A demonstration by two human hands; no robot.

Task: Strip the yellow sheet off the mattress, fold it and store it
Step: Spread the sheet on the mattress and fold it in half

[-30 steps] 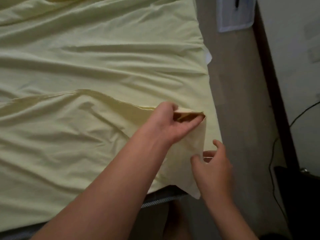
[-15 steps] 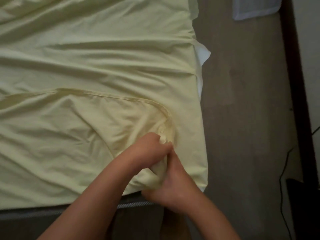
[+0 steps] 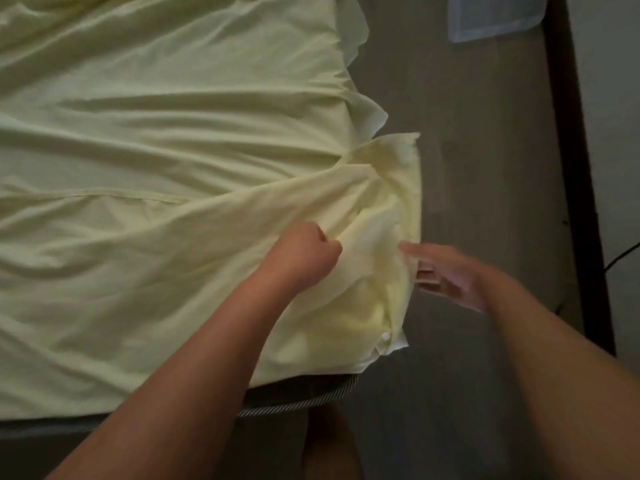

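The yellow sheet [image 3: 166,140] lies wrinkled over the mattress, whose striped edge [image 3: 298,400] shows at the near side. The sheet's near right corner is bunched and folded back onto itself at the bed's right edge. My left hand [image 3: 304,252] is a closed fist pinching a ridge of the sheet near that corner. My right hand [image 3: 446,275] is blurred just to the right of the bunched corner, fingers apart, its fingertips at the cloth's edge; I cannot tell whether it touches the cloth.
A brownish floor [image 3: 467,168] runs along the bed's right side. A pale translucent box [image 3: 495,15] sits on it at the top right. A dark skirting strip [image 3: 571,168] and a pale wall follow, with a black cable [image 3: 623,252] at the right edge.
Both hands were clasped together on the corner half a second ago. Now my right hand has come off and moved right, and the corner has flipped toward the bed's right edge.
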